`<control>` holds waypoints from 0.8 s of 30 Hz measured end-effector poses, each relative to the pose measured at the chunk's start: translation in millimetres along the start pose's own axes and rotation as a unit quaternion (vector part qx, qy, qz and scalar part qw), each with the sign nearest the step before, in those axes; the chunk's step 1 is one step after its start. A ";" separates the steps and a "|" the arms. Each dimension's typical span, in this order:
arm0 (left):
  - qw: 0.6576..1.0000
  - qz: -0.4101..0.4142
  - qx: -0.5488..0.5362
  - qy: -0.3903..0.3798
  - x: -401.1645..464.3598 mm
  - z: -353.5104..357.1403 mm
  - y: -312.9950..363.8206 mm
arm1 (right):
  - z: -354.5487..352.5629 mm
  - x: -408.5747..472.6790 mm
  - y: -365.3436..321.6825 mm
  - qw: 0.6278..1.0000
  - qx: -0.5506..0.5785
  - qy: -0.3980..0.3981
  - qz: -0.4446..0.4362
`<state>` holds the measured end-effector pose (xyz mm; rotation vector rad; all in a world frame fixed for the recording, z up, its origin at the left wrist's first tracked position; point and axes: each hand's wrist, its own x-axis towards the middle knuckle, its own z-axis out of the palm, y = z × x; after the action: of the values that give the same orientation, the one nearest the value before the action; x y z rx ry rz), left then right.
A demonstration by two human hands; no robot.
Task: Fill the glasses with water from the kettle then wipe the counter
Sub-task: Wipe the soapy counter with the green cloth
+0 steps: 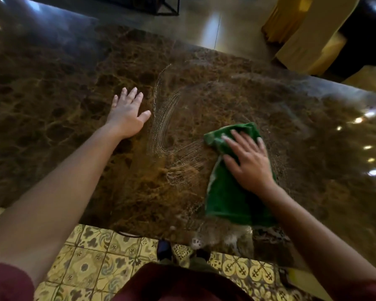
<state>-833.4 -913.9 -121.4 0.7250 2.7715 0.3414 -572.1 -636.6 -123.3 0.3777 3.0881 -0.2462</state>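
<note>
Head cam: right hand [249, 161] lies flat, fingers spread, pressing the green cloth [230, 192] onto the marble counter [52, 88] at about 4 o'clock — probably for even wiping pressure. Left hand [127, 114] is open at 10 o'clock, palm down, likely bracing. Wet streaks [167, 118] sit between them.

The brown veined marble counter [74, 68] is polished and glossy, mirroring lights and streaked with wet smears, the folded green cloth [228, 192] on it looks soft, napped and matt, and the patterned yellow ceramic floor tiles [96, 257] below have a dull sheen.
</note>
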 end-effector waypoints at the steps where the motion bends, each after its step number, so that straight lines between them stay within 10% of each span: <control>1: 1.000 0.006 0.002 -0.002 -10.7 0.2 -0.2 | -1.9 2.8 20.2 0.999 -0.005 0.012 0.046; 7: 0.999 0.018 0.039 0.002 -65.3 13.6 -6.1 | -13.9 -31.7 72.5 0.958 0.027 0.033 0.283; 18: 0.999 0.010 0.044 0.002 -57.5 23.5 -7.4 | 26.9 -52.3 -151.0 0.999 -0.002 -0.021 0.025; 24: 1.000 -0.007 0.026 0.001 -58.2 21.3 -6.8 | 14.9 24.3 -84.8 0.997 0.033 0.017 0.072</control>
<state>-781.0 -945.7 -132.6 0.7186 2.7948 0.2688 -616.1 -714.5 -126.0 0.6112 3.0725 -0.3405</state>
